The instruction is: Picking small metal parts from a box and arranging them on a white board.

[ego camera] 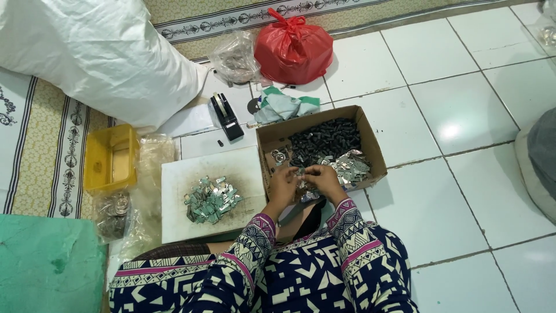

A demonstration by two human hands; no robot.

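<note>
Around the box: a black tape dispenser (pixel 226 116), a crumpled green and white cloth (pixel 285 106), a clear plastic bag (pixel 234 58) and a knotted red plastic bag (pixel 293 48) lie beyond it on the floor.
Left side: a white square board (pixel 174 220) carries a heap of small silver metal clips (pixel 210 199); past it sit a yellow plastic tray (pixel 110 158) and a large white sack (pixel 92 49).
Box: an open brown cardboard box (pixel 375 152) holds a pile of small black cylindrical parts (pixel 325 139) and more shiny metal pieces (pixel 349 167) (nothing blocks the view of it).
Hands: the left hand (pixel 282 184) and right hand (pixel 325 178) meet over the box's near edge, fingers pinched together on small metal pieces too tiny to make out.
Arms: both wear patterned navy, white and pink sleeves, forearms angled inward.
Surface: glossy white floor tiles (pixel 463 116), with a patterned mat (pixel 52 150) at the left.
</note>
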